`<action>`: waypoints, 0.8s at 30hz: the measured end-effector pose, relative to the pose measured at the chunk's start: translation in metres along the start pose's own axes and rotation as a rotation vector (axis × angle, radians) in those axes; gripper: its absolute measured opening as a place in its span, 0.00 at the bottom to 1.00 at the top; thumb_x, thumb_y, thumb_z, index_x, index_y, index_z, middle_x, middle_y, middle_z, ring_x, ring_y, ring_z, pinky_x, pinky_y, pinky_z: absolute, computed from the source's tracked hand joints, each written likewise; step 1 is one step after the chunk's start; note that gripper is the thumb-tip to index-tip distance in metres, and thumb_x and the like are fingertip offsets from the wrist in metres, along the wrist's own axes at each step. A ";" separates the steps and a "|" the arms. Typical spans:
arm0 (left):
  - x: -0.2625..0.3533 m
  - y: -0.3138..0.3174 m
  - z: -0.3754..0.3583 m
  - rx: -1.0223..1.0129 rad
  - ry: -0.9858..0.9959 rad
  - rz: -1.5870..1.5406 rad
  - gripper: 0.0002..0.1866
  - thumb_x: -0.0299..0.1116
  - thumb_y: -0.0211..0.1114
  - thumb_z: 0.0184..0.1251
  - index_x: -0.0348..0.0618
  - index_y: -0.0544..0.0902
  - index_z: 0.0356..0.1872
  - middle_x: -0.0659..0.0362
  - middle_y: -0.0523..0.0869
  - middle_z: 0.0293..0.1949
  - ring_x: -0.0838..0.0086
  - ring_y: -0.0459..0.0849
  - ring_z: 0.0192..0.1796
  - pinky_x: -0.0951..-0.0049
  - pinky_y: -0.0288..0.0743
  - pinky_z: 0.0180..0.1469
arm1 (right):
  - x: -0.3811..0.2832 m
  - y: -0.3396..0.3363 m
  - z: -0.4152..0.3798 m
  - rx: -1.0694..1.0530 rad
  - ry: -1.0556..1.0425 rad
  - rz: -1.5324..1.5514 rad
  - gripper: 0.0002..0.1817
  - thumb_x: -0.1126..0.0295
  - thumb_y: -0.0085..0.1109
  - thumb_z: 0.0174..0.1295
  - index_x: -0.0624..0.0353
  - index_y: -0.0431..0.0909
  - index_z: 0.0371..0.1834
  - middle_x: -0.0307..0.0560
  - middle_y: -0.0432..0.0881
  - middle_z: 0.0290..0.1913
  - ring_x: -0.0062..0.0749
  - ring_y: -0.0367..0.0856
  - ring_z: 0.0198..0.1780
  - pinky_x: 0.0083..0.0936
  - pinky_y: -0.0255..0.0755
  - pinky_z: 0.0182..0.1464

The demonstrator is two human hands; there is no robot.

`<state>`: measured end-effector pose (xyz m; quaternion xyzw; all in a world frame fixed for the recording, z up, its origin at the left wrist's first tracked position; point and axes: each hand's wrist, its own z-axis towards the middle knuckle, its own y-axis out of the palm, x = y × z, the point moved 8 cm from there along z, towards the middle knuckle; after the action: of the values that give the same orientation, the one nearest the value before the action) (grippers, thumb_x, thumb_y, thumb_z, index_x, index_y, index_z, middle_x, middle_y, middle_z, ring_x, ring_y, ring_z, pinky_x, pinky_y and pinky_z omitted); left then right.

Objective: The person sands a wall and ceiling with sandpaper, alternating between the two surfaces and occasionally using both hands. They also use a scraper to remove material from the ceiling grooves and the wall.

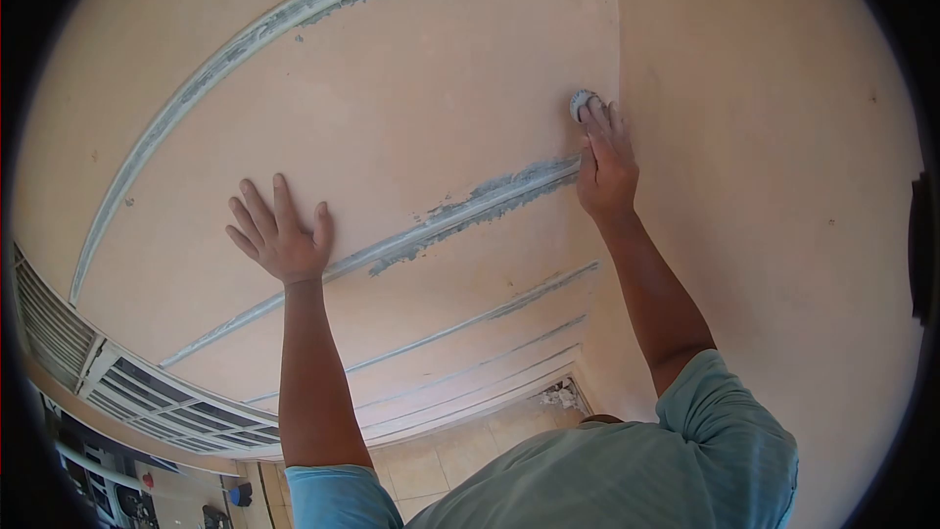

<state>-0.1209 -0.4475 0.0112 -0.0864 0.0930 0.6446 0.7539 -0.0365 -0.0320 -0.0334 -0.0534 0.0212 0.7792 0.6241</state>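
Observation:
My left hand point(284, 235) lies flat on the peach-coloured wall point(421, 118), fingers spread, just above a grey-white strip point(441, 223) that crosses the wall. Up near the inner corner, my right hand point(607, 157) has its fingers wrapped over a small round pale object point(582, 104) pressed on the wall. What exactly that object is cannot be made out. The right end of the same strip reaches my right wrist.
Another strip point(235, 44) curves across the upper wall, and thinner ones run lower down. A side wall point(764, 167) stands on the right. White louvred frames point(157, 397) are at the lower left. Pale debris point(563, 395) lies on the tiled floor point(441, 460).

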 end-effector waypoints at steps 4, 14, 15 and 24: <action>-0.002 0.003 -0.001 -0.006 -0.021 -0.010 0.36 0.63 0.58 0.70 0.57 0.77 0.73 0.46 0.65 0.79 0.46 0.58 0.82 0.35 0.39 0.79 | -0.001 0.014 0.022 0.000 0.127 0.096 0.18 0.75 0.57 0.70 0.57 0.81 0.62 0.52 0.83 0.65 0.60 0.77 0.68 0.45 0.73 0.68; -0.007 0.005 0.007 0.058 0.043 0.020 0.33 0.68 0.55 0.68 0.63 0.82 0.66 0.47 0.76 0.70 0.44 0.73 0.67 0.39 0.60 0.62 | -0.046 -0.006 -0.161 -0.676 0.292 0.291 0.16 0.72 0.56 0.73 0.53 0.81 0.62 0.50 0.86 0.59 0.47 0.85 0.56 0.40 0.80 0.58; -0.009 0.007 0.008 0.073 0.078 0.018 0.34 0.69 0.58 0.66 0.61 0.83 0.65 0.49 0.78 0.67 0.47 0.74 0.65 0.43 0.61 0.59 | -0.039 -0.018 -0.184 -0.788 0.431 0.326 0.16 0.72 0.55 0.75 0.56 0.81 0.63 0.53 0.87 0.56 0.43 0.87 0.55 0.35 0.78 0.59; -0.015 0.009 0.004 0.093 0.130 0.015 0.34 0.70 0.61 0.64 0.62 0.83 0.63 0.52 0.80 0.63 0.53 0.75 0.61 0.47 0.61 0.55 | 0.010 -0.073 -0.253 -1.080 0.927 0.194 0.18 0.71 0.52 0.78 0.67 0.78 0.66 0.54 0.88 0.55 0.33 0.87 0.56 0.26 0.75 0.60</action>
<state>-0.1322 -0.4595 0.0190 -0.0923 0.1723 0.6382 0.7446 0.0465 -0.0318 -0.2830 -0.6781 -0.0996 0.6300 0.3651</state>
